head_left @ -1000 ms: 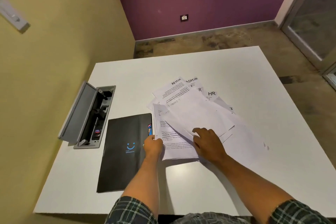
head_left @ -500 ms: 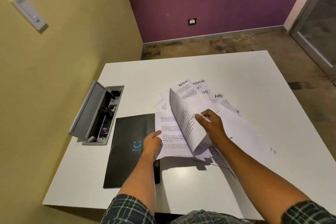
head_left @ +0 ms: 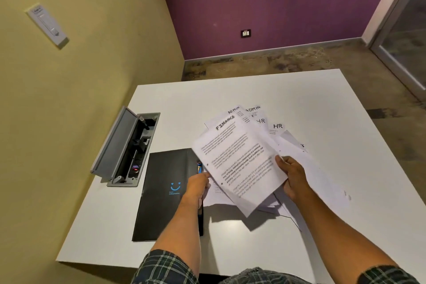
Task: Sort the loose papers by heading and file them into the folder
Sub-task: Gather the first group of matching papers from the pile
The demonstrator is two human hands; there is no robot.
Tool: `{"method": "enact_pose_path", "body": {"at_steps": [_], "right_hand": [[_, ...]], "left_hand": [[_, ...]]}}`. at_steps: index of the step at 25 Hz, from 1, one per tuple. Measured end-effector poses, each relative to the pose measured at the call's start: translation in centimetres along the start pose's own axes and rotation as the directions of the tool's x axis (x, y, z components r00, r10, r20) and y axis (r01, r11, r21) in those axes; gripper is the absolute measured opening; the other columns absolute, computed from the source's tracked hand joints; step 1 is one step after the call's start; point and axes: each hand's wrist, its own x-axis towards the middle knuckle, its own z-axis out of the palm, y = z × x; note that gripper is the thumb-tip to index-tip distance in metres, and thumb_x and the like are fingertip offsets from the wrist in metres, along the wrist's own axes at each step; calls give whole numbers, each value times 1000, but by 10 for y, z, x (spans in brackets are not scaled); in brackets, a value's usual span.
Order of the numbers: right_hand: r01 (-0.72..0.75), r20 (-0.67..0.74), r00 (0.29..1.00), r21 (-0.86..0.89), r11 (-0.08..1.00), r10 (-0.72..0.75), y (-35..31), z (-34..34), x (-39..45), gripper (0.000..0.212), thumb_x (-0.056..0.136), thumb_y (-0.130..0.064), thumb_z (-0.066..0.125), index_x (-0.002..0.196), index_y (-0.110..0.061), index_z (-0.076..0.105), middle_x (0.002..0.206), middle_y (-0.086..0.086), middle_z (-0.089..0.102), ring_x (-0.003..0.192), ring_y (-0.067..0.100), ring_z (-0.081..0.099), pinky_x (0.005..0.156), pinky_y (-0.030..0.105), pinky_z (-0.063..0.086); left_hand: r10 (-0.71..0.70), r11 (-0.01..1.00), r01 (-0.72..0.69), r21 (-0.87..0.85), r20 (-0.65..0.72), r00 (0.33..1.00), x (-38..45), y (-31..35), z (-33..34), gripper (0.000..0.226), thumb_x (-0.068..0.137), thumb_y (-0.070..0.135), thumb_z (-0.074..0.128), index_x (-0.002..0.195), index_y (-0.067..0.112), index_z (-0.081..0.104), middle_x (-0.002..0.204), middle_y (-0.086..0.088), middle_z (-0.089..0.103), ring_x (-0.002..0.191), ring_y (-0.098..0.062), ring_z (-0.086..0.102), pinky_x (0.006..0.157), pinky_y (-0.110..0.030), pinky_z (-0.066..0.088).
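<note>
Here the right hand (head_left: pixel 294 176) has its grip clamped on the finance sheet (head_left: pixel 239 163), long axis pointing away; the folder (head_left: pixel 166 193) lies left, nearer the left hand (head_left: pixel 197 188), probably pressing the papers (head_left: pixel 306 168).

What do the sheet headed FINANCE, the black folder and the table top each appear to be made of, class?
FINANCE sheet: thin white printer paper; it bends in the right hand.
Black folder: probably matte card; flat, dull, printed blue logo.
Table top: smooth white surface with soft sheen, perhaps laminate; core hidden.
</note>
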Motion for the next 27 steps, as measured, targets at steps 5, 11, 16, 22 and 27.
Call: {"method": "enact_pose_path", "body": {"at_steps": [5,11,16,22,27], "right_hand": [[-85,-201,980,-406,910,1,43,-28,-11,16,90,-19,75,84,-6,67,92,19,74,78,30,68,68,35,55],[-98,-88,995,-645,758,53,41,-19,-14,30,86,-23,78,70,-3,62,79,17,71,72,30,65,67,39,52],[-21,-124,971,-896,444,-204,33,-26,-15,12,93,-30,64,87,-20,68,89,4,74,87,28,69,79,36,56],[254,252,967,-938,-237,40,23,-32,15,100,85,-35,71,161,-27,7,169,-1,13,151,18,27,118,34,32],[367,334,929,-765,-528,162,38,-18,32,107,84,-71,53,161,-22,-4,165,18,14,149,29,27,112,44,32]], "left_hand": [[-40,973,54,-225,65,997,-16,-7,4,23,86,29,53,86,8,64,97,-21,62,76,-33,59,70,-38,47],[48,997,-50,-51,-31,998,-15,-13,7,29,93,3,65,120,-7,66,121,-25,68,112,-44,65,101,-56,50],[62,988,-61,-144,7,998,-23,-12,7,24,92,-9,61,114,-6,69,111,-20,73,104,-41,70,94,-54,55],[108,994,-109,-26,-45,993,-15,-15,-7,17,89,-5,64,99,6,74,83,-8,79,73,-25,77,55,-30,60],[128,992,-128,20,-48,991,-12,-20,-18,20,88,-2,68,102,9,75,89,-6,79,81,-25,77,72,-38,62]]}}
